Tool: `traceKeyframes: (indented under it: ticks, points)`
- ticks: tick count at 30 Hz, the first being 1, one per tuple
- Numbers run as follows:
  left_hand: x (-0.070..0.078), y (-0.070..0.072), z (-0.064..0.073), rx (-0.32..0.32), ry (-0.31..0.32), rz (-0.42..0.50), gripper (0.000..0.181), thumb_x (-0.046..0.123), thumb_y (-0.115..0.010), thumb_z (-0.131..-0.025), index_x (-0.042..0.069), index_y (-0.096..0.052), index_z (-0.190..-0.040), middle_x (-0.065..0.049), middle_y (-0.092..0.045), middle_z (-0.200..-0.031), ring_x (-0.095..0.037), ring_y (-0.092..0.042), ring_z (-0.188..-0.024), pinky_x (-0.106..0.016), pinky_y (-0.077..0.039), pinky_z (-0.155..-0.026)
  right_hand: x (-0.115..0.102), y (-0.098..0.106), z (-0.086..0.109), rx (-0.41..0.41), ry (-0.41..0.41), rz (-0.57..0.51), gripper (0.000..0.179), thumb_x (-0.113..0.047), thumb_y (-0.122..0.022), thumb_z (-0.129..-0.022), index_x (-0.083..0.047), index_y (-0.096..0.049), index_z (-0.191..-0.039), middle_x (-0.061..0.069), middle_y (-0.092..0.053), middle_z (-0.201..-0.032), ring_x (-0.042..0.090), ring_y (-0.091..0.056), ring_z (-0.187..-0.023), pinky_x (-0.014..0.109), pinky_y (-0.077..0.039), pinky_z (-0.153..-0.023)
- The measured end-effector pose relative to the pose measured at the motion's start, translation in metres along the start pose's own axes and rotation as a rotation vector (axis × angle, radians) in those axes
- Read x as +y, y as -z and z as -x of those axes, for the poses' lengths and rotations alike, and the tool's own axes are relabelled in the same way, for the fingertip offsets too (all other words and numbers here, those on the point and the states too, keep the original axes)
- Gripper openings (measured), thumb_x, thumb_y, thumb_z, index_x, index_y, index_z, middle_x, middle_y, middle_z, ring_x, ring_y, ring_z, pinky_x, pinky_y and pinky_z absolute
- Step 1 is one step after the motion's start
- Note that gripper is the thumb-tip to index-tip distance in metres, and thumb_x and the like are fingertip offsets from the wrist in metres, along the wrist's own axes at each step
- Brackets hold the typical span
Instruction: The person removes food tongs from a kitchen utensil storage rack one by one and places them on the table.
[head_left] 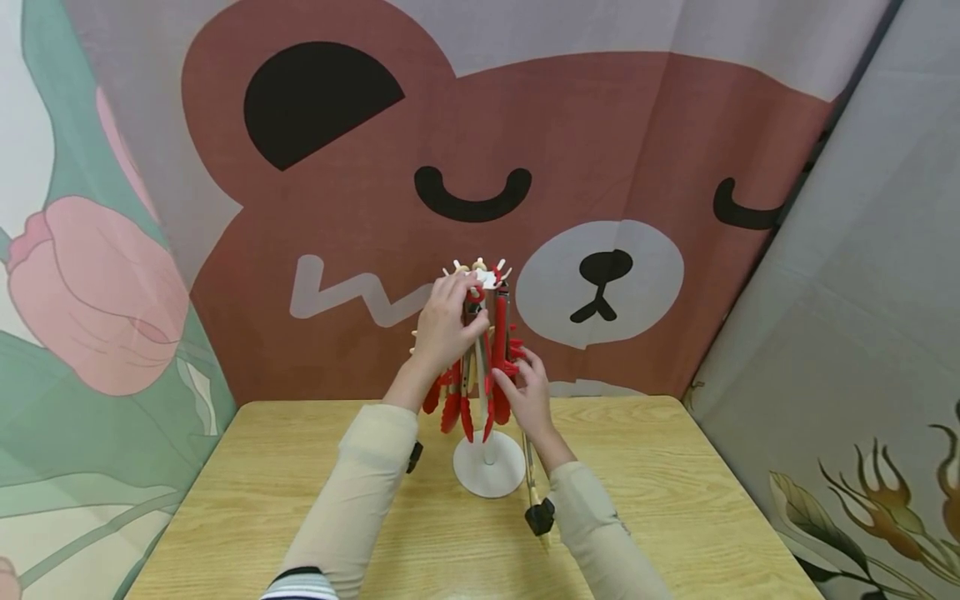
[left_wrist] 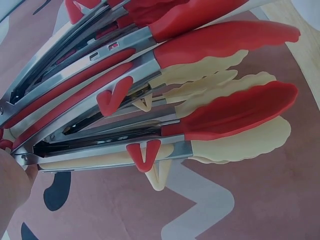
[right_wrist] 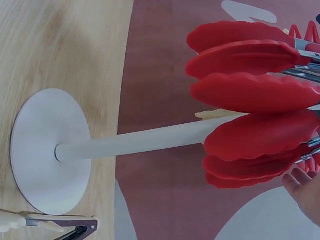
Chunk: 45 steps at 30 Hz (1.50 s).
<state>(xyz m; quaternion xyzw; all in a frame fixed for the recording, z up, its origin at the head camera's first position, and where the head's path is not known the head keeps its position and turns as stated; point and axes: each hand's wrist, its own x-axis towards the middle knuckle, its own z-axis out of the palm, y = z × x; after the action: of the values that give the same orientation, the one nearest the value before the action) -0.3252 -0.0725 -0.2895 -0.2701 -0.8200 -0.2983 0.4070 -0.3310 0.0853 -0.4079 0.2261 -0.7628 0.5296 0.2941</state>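
Observation:
A white stand with a round base (head_left: 489,479) and an upright pole (right_wrist: 150,141) carries several kitchen tongs hanging around its top. Some tongs have red tips (left_wrist: 240,112), others cream tips (left_wrist: 250,142), all with metal arms. My left hand (head_left: 447,325) is at the stand's top, its fingers and thumb around the upper end of red tongs (left_wrist: 95,100). Lower on the right side, my right hand (head_left: 531,396) reaches beside the hanging red tongs (head_left: 501,358), thumb and fingers spread apart. In the right wrist view its fingertips (right_wrist: 300,177) are by the lowest red tongs (right_wrist: 245,170).
One pair of cream-tipped tongs (right_wrist: 12,221) lies on the wooden table (head_left: 285,492) just right of the base. Behind the table hangs a cloth with a bear print (head_left: 337,217). More printed cloth (head_left: 862,275) hangs at the right.

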Motion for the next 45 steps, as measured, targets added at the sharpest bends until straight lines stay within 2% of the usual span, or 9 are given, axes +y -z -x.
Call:
traceKeyframes:
  ticks: [6,11,16,19,24,28,32,37,45]
  points:
    - [0.0,0.0,0.0,-0.001,0.003,0.007,0.043,0.014,-0.063,-0.077,-0.001,-0.052,-0.116,-0.014,-0.05,-0.12,-0.025,-0.042,-0.111,-0.037,-0.043,-0.085,-0.008,0.005,0.001,0.002,0.025,-0.023,0.016,-0.006,-0.065,-0.08,0.008,-0.063,-0.087,0.028,-0.043,-0.122,0.038,-0.04,-0.114,0.047,-0.047,-0.075]
    - [0.0,0.0,0.0,-0.002,0.005,0.015,0.043,0.013,-0.063,-0.077,-0.001,-0.052,-0.116,-0.014,-0.051,-0.12,-0.025,-0.042,-0.111,-0.037,-0.042,-0.087,-0.033,0.01,0.003,0.017,0.034,-0.06,0.013,0.003,-0.063,-0.079,0.014,-0.058,-0.083,0.035,-0.042,-0.118,0.048,-0.041,-0.108,0.054,-0.044,-0.074]
    - [0.001,-0.001,0.0,0.001,0.008,0.02,0.044,0.012,-0.064,-0.076,-0.001,-0.052,-0.116,-0.015,-0.051,-0.12,-0.025,-0.041,-0.111,-0.037,-0.042,-0.086,-0.045,0.013,0.004,0.017,0.01,-0.074,0.012,0.004,-0.061,-0.079,0.015,-0.054,-0.08,0.035,-0.043,-0.118,0.047,-0.041,-0.109,0.054,-0.043,-0.076]
    - [0.002,0.0,0.0,0.0,0.012,0.02,0.044,0.012,-0.064,-0.076,-0.001,-0.052,-0.117,-0.014,-0.051,-0.12,-0.025,-0.041,-0.112,-0.037,-0.042,-0.087,-0.044,0.013,0.005,0.008,-0.036,-0.126,0.02,0.004,-0.06,-0.08,0.017,-0.05,-0.092,0.033,-0.043,-0.118,0.045,-0.045,-0.106,0.054,-0.042,-0.079]
    - [0.003,0.0,0.0,0.002,0.014,0.015,0.044,0.011,-0.065,-0.076,-0.001,-0.052,-0.116,-0.015,-0.05,-0.12,-0.025,-0.041,-0.112,-0.038,-0.041,-0.088,-0.044,0.014,0.007,-0.008,-0.078,-0.175,0.048,0.001,-0.058,-0.083,0.013,-0.033,-0.122,0.03,-0.045,-0.115,0.039,-0.048,-0.098,0.052,-0.042,-0.08]
    - [0.002,0.0,0.001,-0.003,0.017,0.009,0.043,0.012,-0.064,-0.077,-0.001,-0.052,-0.117,-0.015,-0.05,-0.12,-0.025,-0.041,-0.111,-0.037,-0.041,-0.088,-0.046,0.015,0.009,-0.005,-0.056,-0.161,0.051,0.001,-0.056,-0.084,0.012,-0.03,-0.127,0.029,-0.044,-0.114,0.037,-0.05,-0.094,0.038,-0.046,-0.077]
    - [0.002,-0.001,0.001,0.002,0.015,0.01,0.044,0.011,-0.065,-0.077,-0.001,-0.052,-0.117,-0.015,-0.05,-0.12,-0.025,-0.041,-0.11,-0.037,-0.041,-0.088,-0.047,0.014,0.011,-0.002,-0.02,-0.159,0.046,0.002,-0.053,-0.085,0.016,-0.031,-0.123,0.029,-0.046,-0.107,0.031,-0.052,-0.081,0.02,-0.045,-0.067]
    - [0.002,0.0,0.0,-0.003,0.014,0.016,0.044,0.013,-0.063,-0.077,-0.001,-0.052,-0.117,-0.014,-0.051,-0.12,-0.025,-0.041,-0.11,-0.036,-0.04,-0.088,-0.05,0.013,0.011,0.008,0.013,-0.143,0.04,0.005,-0.049,-0.085,0.015,-0.033,-0.121,0.027,-0.048,-0.102,0.024,-0.049,-0.073,0.021,-0.043,-0.063]
    - [0.002,0.0,0.001,0.007,0.013,0.018,0.045,0.012,-0.065,-0.076,-0.001,-0.052,-0.117,-0.014,-0.051,-0.121,-0.025,-0.042,-0.11,-0.037,-0.041,-0.087,-0.052,0.013,0.013,0.02,0.018,-0.124,0.041,0.003,-0.05,-0.086,0.014,-0.034,-0.121,0.026,-0.047,-0.103,0.022,-0.048,-0.075,0.022,-0.043,-0.063]
